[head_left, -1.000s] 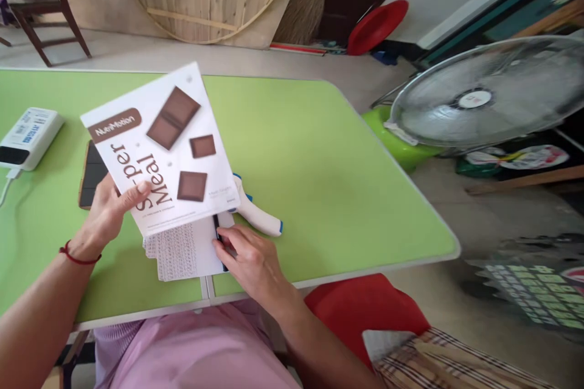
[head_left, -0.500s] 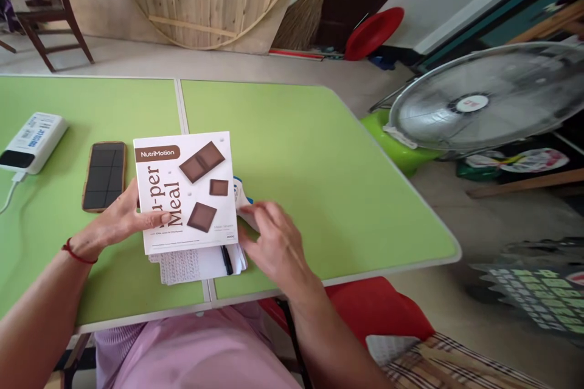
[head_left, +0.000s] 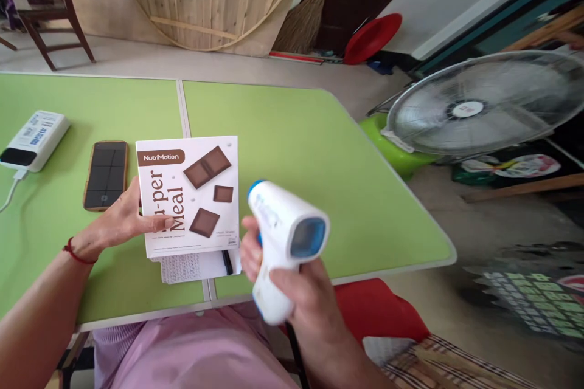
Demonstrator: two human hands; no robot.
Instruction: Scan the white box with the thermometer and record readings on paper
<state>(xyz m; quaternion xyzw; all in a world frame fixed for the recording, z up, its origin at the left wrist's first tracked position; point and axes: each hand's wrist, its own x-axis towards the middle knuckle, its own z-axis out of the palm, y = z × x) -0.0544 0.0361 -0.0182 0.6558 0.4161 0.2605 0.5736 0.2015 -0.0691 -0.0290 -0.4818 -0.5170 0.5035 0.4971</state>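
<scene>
My left hand (head_left: 123, 213) grips the left side of a white NutriMotion meal box (head_left: 205, 206), thumb across its front, the other fingers hidden behind it. Brown chocolate pieces are printed on the box. Under its lower edge, handwritten paper (head_left: 180, 267) and a black pen (head_left: 227, 262) stick out. To the right of the box, my right hand (head_left: 303, 292) is wrapped round the handle of a white and blue infrared thermometer (head_left: 278, 237). The thermometer is raised above the table edge, its blue-framed screen facing me.
On the green table (head_left: 292, 127), a phone (head_left: 106, 175) lies left of the box, and a white power bank (head_left: 36, 140) with a cable is farther left. A large fan (head_left: 483, 103) stands beyond the table's right end. A red chair (head_left: 383, 310) is at the near side.
My right hand has drawn the thermometer out from beside and behind the box and lifted it to the right, turning it upright. My left hand and the box are almost unmoved.
</scene>
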